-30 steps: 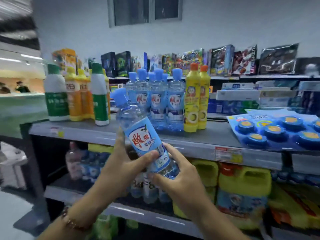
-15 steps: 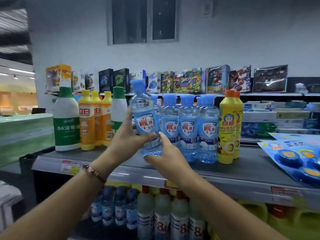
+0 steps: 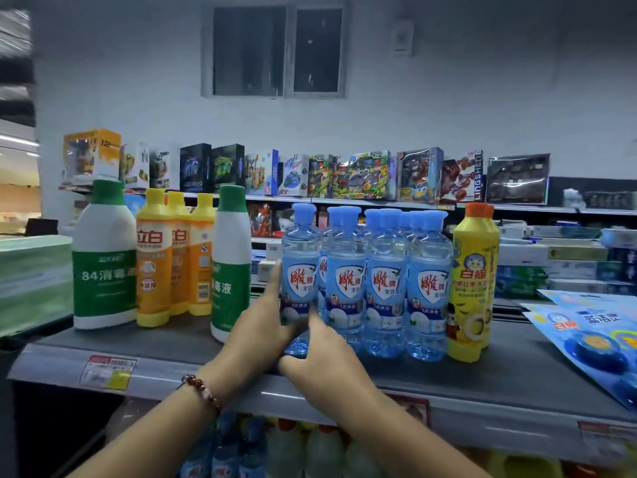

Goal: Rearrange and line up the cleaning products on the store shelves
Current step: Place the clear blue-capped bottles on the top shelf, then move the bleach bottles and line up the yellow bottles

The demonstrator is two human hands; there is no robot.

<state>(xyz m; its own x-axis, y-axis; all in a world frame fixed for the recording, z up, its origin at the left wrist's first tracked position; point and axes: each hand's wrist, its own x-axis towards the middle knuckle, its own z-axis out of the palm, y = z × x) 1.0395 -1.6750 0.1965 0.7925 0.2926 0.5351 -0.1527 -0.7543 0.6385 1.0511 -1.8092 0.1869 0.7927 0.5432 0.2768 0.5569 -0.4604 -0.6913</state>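
Clear blue plastic bottle with blue cap and red-white shield label (image 3: 299, 267) standing upright on grey store shelf (image 3: 179, 343), at left end of row of matching clear blue bottles (image 3: 386, 281), touching its neighbour. Left hand (image 3: 262, 322) wrapped round bottle's lower left side, fingers up along label. Right hand (image 3: 317, 353) at bottle's base, index finger straight against front, not curled round. Tall white bottle with green cap and green label (image 3: 230, 267) just left of left hand. Yellow bottles with orange caps (image 3: 474, 281) at row's right end.
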